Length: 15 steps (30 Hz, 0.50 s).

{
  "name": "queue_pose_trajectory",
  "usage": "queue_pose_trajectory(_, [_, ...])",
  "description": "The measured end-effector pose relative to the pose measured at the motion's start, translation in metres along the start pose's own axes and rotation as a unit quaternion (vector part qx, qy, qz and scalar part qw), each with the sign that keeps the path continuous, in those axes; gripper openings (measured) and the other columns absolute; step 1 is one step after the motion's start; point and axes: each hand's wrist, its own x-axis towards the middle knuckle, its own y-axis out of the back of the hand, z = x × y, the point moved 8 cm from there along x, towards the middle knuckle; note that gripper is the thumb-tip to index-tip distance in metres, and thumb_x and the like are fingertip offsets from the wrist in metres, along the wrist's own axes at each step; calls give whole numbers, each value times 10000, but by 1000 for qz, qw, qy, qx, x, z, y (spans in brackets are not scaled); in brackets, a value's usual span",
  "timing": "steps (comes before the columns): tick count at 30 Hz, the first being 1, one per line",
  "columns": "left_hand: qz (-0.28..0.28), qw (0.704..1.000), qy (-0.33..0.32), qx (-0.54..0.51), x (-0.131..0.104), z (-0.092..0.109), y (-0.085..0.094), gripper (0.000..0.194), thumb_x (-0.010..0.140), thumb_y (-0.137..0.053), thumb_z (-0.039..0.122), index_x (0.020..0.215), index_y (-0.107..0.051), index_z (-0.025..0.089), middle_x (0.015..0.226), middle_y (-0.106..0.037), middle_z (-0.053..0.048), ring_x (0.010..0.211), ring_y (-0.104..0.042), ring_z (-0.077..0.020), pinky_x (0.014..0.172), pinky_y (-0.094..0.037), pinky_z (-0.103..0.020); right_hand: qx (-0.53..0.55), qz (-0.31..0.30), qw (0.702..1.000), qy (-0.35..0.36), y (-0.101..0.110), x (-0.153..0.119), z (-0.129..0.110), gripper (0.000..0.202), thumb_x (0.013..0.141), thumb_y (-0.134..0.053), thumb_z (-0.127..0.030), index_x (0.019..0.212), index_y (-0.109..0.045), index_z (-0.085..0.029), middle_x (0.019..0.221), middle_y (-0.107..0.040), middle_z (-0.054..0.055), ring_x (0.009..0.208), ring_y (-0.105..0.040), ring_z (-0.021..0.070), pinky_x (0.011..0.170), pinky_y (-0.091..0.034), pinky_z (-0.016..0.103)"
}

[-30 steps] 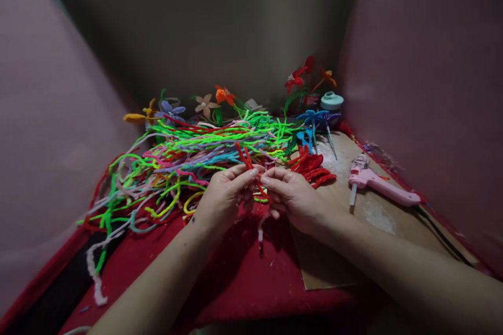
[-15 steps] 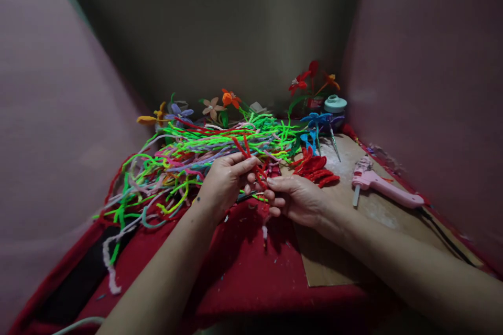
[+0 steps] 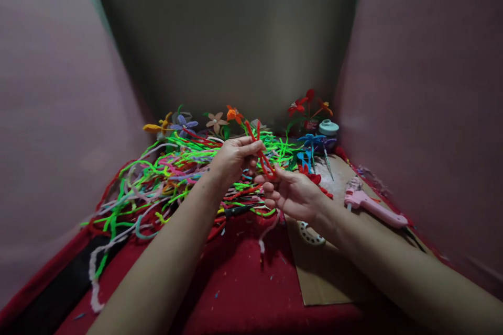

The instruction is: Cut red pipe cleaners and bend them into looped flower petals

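Observation:
A red pipe cleaner [image 3: 264, 159], bent into a narrow loop with two crossing ends pointing up, is held between both hands. My left hand [image 3: 236, 159] pinches it near the crossing, thumb on top. Lower down, my right hand [image 3: 293, 191] grips the rounded end of the loop between thumb and forefinger, its other fingers curled loosely. Behind and left of the hands spreads a heap of pipe cleaners [image 3: 157, 172] in green, pink, white and other colours. Several red petal shapes [image 3: 310, 174] lie just beyond my right hand, partly covered by it.
A pink glue gun [image 3: 373, 207] rests on a cardboard sheet [image 3: 326, 282] at the right, near a pale crescent-shaped piece [image 3: 312, 234]. Finished flowers, among them an orange one [image 3: 234, 114], stand along the back by a jar with a light-blue lid [image 3: 328, 127]. Red cloth [image 3: 243, 282] covers the table.
Both hands have risen slightly with the red pipe cleaner, whose loop now shows more openly. The view has tilted up, and the crescent-shaped piece has come into sight below my right hand.

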Motion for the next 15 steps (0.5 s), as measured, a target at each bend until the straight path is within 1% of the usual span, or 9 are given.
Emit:
queue_pose_trajectory(2, [2, 1000, -1, 1, -3, 3, 4, 184, 688, -697, 269, 696, -571, 136, 493, -499, 54, 355, -435, -46, 325, -331, -161, 54, 9, 998, -25, 1, 2, 4, 254, 919, -395, -218, 838, -601, -92, 590, -535, 14, 464, -434, 64, 540, -443, 231])
queue_pose_trajectory(3, [1, 1000, 3, 2, -5, 2, 6, 183, 686, -699, 265, 688, -571, 134, 498, -500, 52, 353, -433, -43, 322, -319, -160, 70, 15, 997, -23, 2, 3, 5, 237, 917, -392, -180, 830, -594, -95, 591, -543, 15, 467, -447, 62, 556, -453, 230])
queue_pose_trajectory(5, [-1, 1000, 10, 4, -8, -1, 10, 185, 679, -704, 260, 672, -571, 132, 511, -508, 47, 356, -440, -44, 327, -310, -163, 79, 17, 997, -9, 2, 5, 6, 222, 918, -398, -169, 847, -596, -99, 616, -569, 22, 492, -483, 66, 592, -474, 243])
queue_pose_trajectory(8, [9, 1000, 9, 24, -13, -7, 19, 190, 687, -700, 275, 663, -574, 134, 515, -517, 41, 376, -468, -53, 354, -325, -169, 51, 2, 999, 1, -1, 9, 9, 175, 895, -476, -199, 893, -614, -93, 643, -586, 17, 506, -498, 65, 623, -495, 261])
queue_pose_trajectory(11, [46, 997, 0, 56, -18, -11, 31, 196, 701, -688, 296, 665, -586, 132, 488, -511, 41, 382, -467, -54, 376, -335, -167, 4, -17, 1000, 6, -4, 14, 12, 142, 827, -579, -179, 892, -637, -67, 617, -559, -5, 484, -477, 50, 585, -492, 241])
queue_pose_trajectory(15, [87, 993, -24, 79, -25, -10, 41, 221, 721, -663, 317, 635, -573, 134, 484, -521, 30, 393, -479, -66, 374, -332, -173, -54, -1, 998, 43, -2, 19, 12, 207, 728, -691, -211, 860, -666, -54, 557, -524, -28, 457, -458, 48, 509, -466, 215])
